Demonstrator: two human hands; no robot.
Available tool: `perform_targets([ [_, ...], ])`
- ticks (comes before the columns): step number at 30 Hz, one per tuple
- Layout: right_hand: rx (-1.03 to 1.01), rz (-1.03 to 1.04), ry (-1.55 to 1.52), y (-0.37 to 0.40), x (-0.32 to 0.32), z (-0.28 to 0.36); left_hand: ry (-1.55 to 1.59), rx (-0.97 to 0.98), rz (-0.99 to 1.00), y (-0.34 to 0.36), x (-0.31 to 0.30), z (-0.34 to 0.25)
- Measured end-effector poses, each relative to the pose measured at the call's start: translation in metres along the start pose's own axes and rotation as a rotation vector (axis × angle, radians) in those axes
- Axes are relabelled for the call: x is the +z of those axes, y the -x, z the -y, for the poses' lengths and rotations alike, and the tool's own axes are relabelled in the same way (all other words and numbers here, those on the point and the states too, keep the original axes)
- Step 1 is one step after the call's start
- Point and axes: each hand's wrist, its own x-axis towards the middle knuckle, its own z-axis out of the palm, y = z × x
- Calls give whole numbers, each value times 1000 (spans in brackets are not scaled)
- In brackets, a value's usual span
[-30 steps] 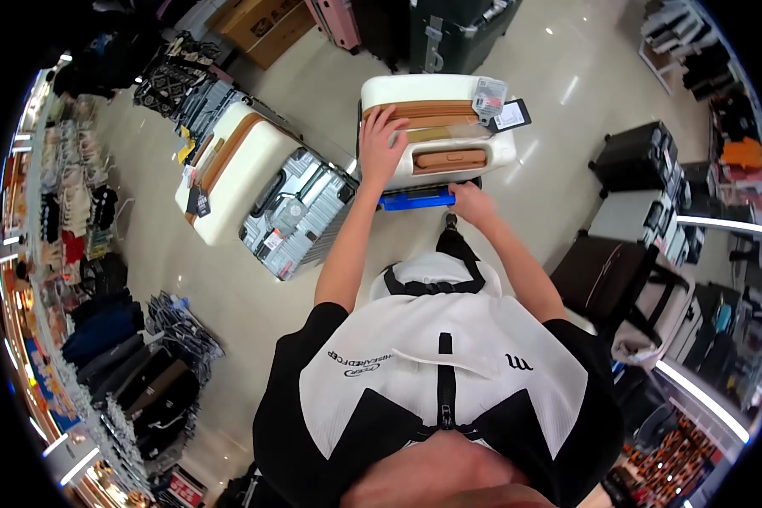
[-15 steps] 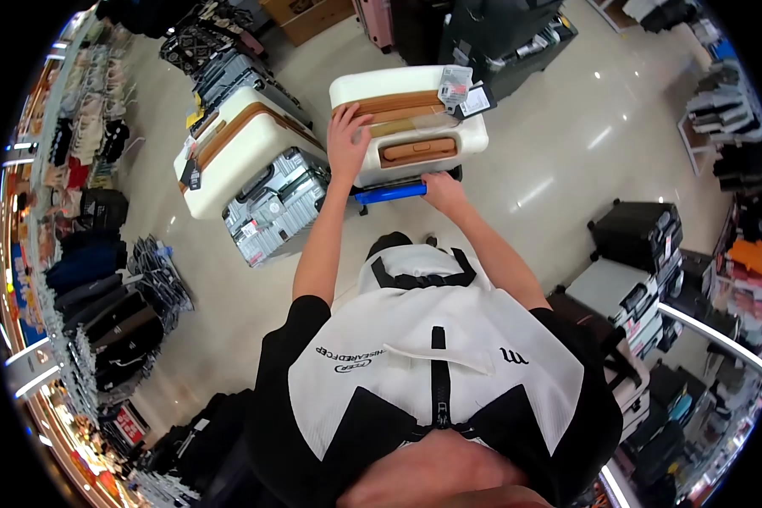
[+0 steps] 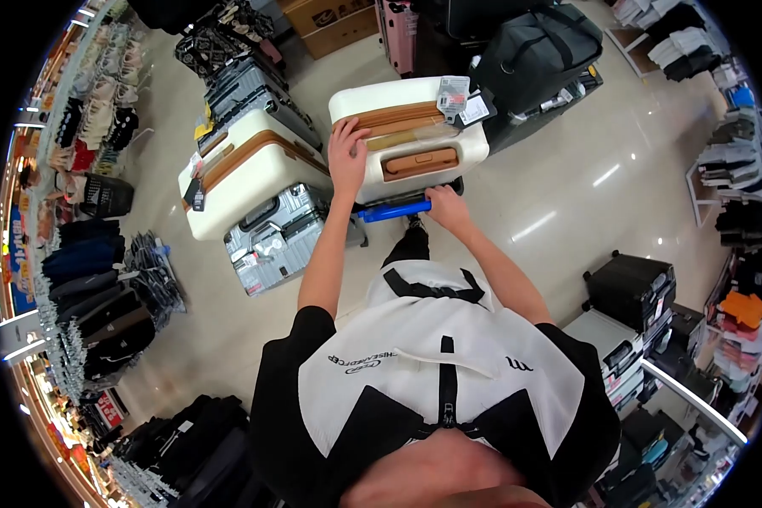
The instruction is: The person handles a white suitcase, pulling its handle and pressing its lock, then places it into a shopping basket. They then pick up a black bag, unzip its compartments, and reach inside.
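A white suitcase (image 3: 474,140) with brown trim and hanging tags stands straight in front of me. My left hand (image 3: 347,159) rests on its top near the left edge, fingers stretched over the brown trim. My right hand (image 3: 446,207) is closed around the right end of a blue bar handle (image 3: 395,211), just on the near side of the suitcase. What the handle is attached to is mostly hidden under the suitcase. Beside my left forearm are a second white suitcase (image 3: 258,188) with brown trim and a silver ribbed suitcase (image 3: 275,254).
A black bag (image 3: 538,52) sits on dark luggage beyond the suitcase. A pink suitcase (image 3: 398,38) and a cardboard box (image 3: 334,24) stand at the back. Clothes racks (image 3: 102,313) line the left; black luggage (image 3: 631,284) and shelves of clothes (image 3: 737,161) are at right.
The view has shifted, so the suitcases appear slightly lower and my leg now shows stretched forward. More of the black bag is visible. Both hands keep their places on the suitcase and handle.
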Motion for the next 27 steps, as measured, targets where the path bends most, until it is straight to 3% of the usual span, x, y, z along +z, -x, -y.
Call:
perform_targets([
  [3,-128,20,84,-25,-40,12,25,-30,-47,-24,6,4],
  [6,-127,179,-545,-75,-128,40,41,-47,-93,-47,10,19],
  [8,-103,76,-569,-103,-161,44,101,-73,-153,-56,16,28],
  [12,-307,-98,-184,-178,-160,20,91,-194,-261,-69,19,30],
  [16,-387,-108,146,-216,-143,21,419,-428,-520,-48,37,56],
  [20,-366,94,190,-249,-146,32,478,-771,-458,19,43,67],
  [23,-411,133,129,-257,-142,22,346,-741,-465,63,59,58],
  [26,-471,134,78,-255,-143,14,319,-1072,-188,100,67,98],
  [27,-486,152,73,-256,-145,13,338,-1103,-187,96,69,94],
])
